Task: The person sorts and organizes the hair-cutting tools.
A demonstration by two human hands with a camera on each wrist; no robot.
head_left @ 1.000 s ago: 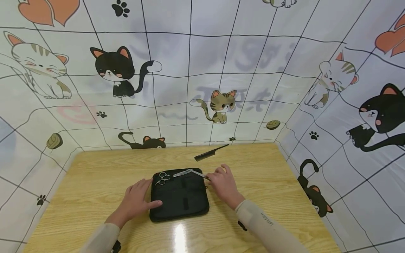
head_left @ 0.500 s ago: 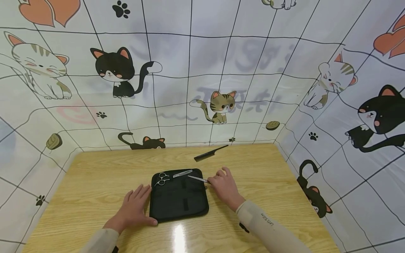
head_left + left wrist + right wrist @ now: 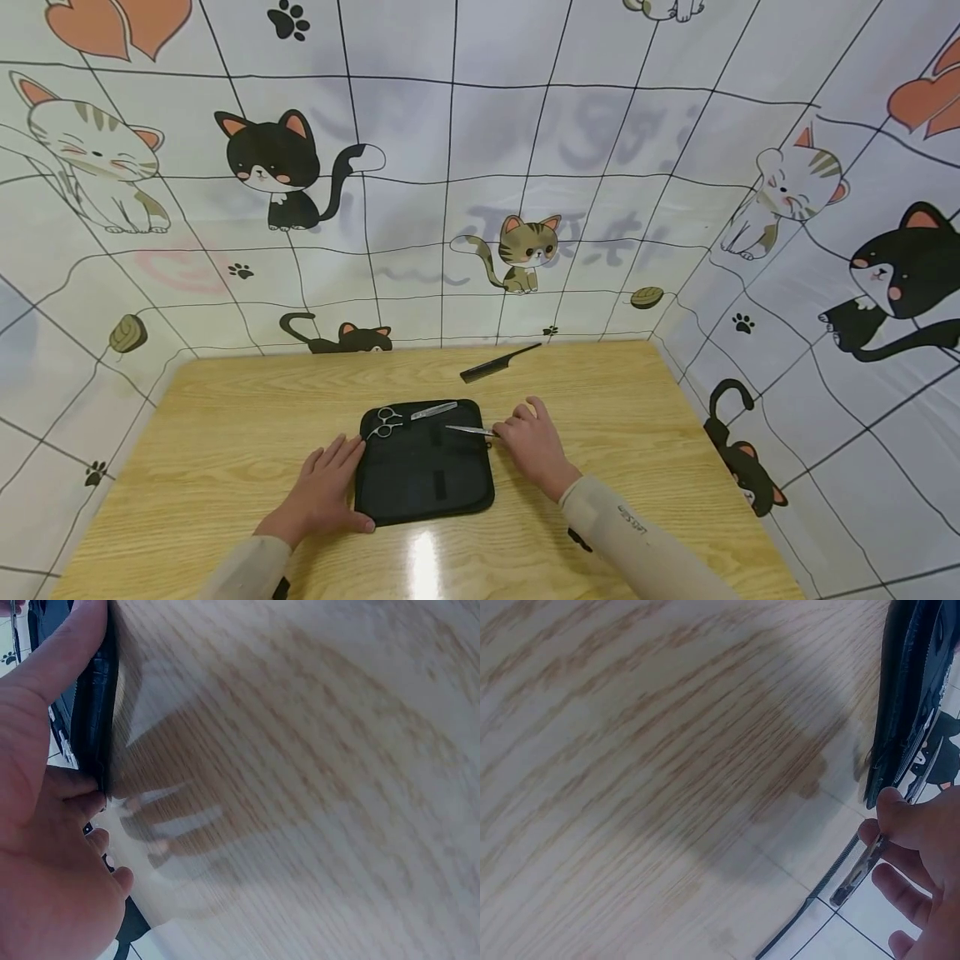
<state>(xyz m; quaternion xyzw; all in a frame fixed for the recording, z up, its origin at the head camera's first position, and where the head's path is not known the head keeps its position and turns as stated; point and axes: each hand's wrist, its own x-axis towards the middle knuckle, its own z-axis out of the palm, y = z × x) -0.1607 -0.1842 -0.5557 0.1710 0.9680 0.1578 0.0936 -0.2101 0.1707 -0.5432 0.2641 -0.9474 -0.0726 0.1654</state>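
One spread left hand [image 3: 324, 487] is touching the black case [image 3: 405, 483] at lower centre while the right hand [image 3: 534, 442] is pinching a slim silver tool [image 3: 468, 430] (probably light, stiff, slippery), sensibly by its end, across the case's right edge.

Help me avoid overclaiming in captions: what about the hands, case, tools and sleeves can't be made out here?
- Silver tool, pinched part: the right hand's thumb and fingers hide it in the head and right wrist views.
- Black case, left wrist view: cut off by the top edge, partly covered by the left hand.
- Lettering, head view: too small and blurred.
- Black comb, head view: teeth too small to count.
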